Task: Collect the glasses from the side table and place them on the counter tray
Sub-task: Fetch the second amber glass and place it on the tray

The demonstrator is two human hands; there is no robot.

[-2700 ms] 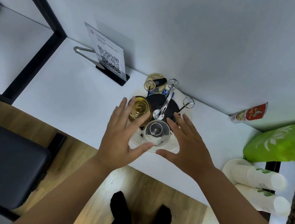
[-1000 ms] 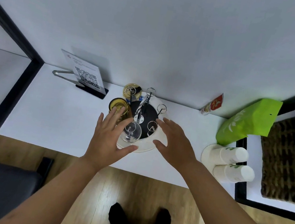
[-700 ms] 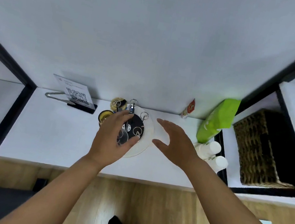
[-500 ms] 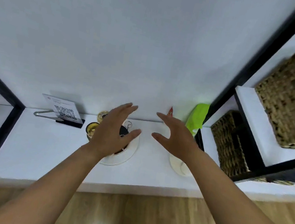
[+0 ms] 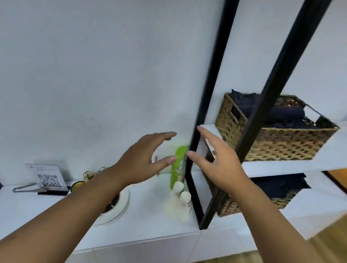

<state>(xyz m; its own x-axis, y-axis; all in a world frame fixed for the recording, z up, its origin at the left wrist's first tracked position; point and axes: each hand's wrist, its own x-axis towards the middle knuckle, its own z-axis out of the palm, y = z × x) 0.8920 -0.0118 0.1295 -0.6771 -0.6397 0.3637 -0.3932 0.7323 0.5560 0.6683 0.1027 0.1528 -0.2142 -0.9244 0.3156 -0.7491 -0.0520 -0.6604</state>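
- Glasses: only a yellowish glass (image 5: pixel 78 185) shows plainly, standing on the white worktop (image 5: pixel 143 225) just left of the round white tray (image 5: pixel 119 210); the left forearm crosses over the tray and hides most of what stands on it, so I cannot tell how many glasses are there.
- Left hand (image 5: pixel 143 160) is raised in the air above and to the right of the tray, palm turned toward the right, fingers (image 5: pixel 166 135) straight and spread, thumb apart from them; it holds nothing.
- Right hand (image 5: pixel 218 160) is raised at the same height, further right of the tray, palm facing the left hand, fingers (image 5: pixel 204 133) stretched and apart, thumb pointing left; it holds nothing and touches nothing.
- Both forearms reach up from the lower edge, bare, with a gap between the two hands.
- A green packet (image 5: pixel 178 164) stands against the wall to the right of the tray, seen through the gap between the hands.
- White paper cups (image 5: pixel 179 199) stand on the worktop right of the tray, beside a black frame post (image 5: pixel 209 91).
- A QR-code sign (image 5: pixel 47 177) stands left of the tray, near the wall.
- A woven basket (image 5: pixel 273 134) with dark cloth sits on a white shelf (image 5: pixel 300 164) up and right of the tray; this part is blurred.
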